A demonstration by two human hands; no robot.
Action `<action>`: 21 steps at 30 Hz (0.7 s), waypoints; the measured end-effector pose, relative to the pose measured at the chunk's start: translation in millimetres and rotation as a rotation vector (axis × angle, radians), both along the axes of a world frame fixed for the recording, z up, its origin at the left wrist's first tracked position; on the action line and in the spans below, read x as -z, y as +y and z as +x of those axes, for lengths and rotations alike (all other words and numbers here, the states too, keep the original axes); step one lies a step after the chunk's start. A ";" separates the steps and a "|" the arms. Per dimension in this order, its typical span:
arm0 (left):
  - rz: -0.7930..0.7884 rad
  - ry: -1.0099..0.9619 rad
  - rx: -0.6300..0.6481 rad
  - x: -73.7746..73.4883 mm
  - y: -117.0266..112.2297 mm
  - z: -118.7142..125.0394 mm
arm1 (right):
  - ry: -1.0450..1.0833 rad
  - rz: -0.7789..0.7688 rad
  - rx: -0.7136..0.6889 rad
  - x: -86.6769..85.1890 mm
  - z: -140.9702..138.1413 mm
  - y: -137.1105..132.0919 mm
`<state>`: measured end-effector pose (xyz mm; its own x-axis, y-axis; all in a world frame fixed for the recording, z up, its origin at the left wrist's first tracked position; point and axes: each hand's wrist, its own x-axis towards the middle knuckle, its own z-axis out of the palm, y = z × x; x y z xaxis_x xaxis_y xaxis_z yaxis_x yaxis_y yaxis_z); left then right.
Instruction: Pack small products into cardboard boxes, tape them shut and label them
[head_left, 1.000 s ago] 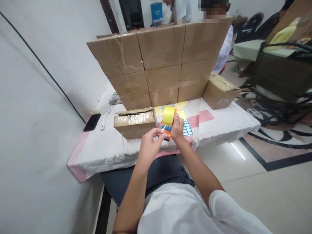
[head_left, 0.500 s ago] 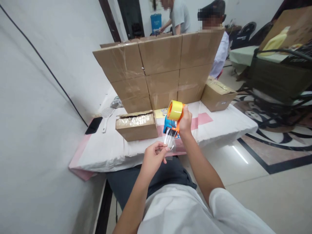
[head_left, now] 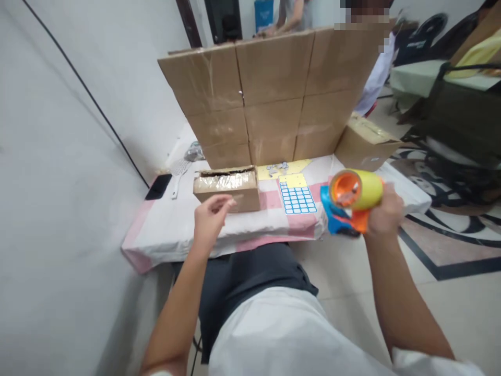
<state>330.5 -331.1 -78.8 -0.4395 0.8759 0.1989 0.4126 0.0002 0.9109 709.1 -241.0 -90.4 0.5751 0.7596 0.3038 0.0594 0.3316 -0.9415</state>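
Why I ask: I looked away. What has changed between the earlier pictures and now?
The right hand has carried the tape dispenser rightward; the left hand has moved left and forward, before the small carton. Whether it let go of the pulled-out strip is unclear. The carton, phone and skimmer stayed on the table.

Yellow tape roll [head_left: 371, 190], blue-orange dispenser [head_left: 331, 213]

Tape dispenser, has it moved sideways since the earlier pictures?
Yes: against the nearer cardboard box, the tape dispenser has moved right, farther from the box's right end.
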 end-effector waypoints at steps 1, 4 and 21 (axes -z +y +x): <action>0.025 -0.082 0.003 -4.7 7.3 1.3 | 0.044 -0.027 -0.048 6.3 -2.2 25.1; 0.064 -0.252 0.013 -14.3 32.6 1.8 | 0.041 -0.104 -0.098 25.8 -15.0 91.6; -0.033 -0.373 0.089 -3.5 25.5 12.6 | -0.665 0.304 -0.637 -4.8 -138.6 28.6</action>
